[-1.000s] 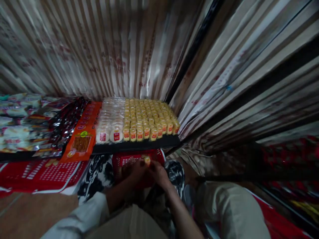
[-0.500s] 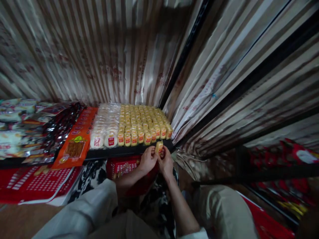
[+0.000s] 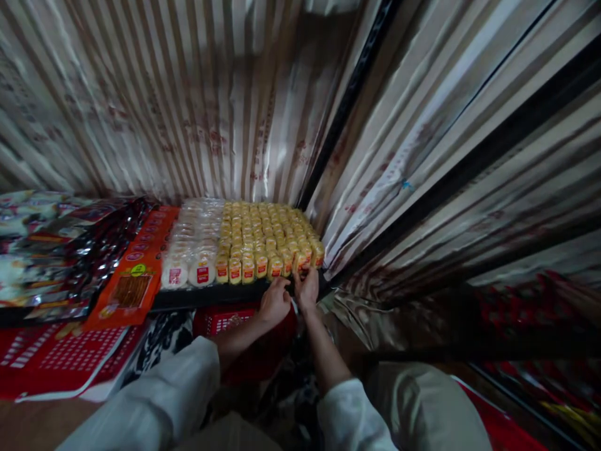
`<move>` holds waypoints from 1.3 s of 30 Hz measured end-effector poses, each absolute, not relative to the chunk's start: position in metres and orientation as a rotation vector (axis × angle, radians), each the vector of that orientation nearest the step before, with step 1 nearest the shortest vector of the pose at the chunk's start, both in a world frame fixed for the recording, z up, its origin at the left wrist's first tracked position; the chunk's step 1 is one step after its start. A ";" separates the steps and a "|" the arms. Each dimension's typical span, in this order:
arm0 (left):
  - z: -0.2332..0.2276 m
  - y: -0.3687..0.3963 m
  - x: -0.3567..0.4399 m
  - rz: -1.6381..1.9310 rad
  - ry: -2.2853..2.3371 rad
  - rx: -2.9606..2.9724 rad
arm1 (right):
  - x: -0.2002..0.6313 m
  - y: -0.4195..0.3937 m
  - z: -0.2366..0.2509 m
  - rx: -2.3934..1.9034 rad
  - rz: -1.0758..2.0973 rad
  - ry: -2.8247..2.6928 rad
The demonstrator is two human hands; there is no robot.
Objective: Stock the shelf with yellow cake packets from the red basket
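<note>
Rows of small yellow wrapped snack cakes (image 3: 263, 228) with red labels stand packed on a black shelf (image 3: 201, 295). My right hand (image 3: 307, 289) is at the front of these rows, toward their right end. Its fingers are closed on a yellow snack packet (image 3: 302, 258) in the front row. Just left of it, my left hand (image 3: 276, 302) hovers by the shelf's front edge, fingers partly bent and slightly apart, with nothing visible in them. The packet's lower part is hidden by my right fingers.
Left of the yellow packets are round white packets (image 3: 201, 269), an orange snack bag (image 3: 124, 282) and dark shiny packets (image 3: 101, 257). Red baskets (image 3: 70, 360) sit below the shelf. A dark slanted bar (image 3: 422, 194) and striped curtain (image 3: 225, 94) stand behind; red packages (image 3: 539, 307) are at right.
Both hands held a yellow packet in front of the shelf. My right hand has moved it forward into the front row, while my left hand has come away from it. The view has shifted slightly.
</note>
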State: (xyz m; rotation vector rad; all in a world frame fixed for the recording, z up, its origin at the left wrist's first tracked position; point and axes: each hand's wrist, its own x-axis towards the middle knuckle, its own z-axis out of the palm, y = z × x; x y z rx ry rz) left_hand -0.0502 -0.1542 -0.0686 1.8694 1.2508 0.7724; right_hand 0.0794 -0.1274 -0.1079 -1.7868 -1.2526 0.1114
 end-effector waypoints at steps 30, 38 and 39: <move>-0.092 -0.135 -0.032 0.804 1.140 1.922 | 0.076 -0.118 -0.117 -1.750 0.095 -1.213; -0.095 -0.135 -0.029 0.832 1.149 1.918 | 0.075 -0.118 -0.120 -1.741 0.120 -1.237; -0.093 -0.136 -0.030 0.840 1.141 1.927 | 0.074 -0.119 -0.118 -1.725 0.128 -1.244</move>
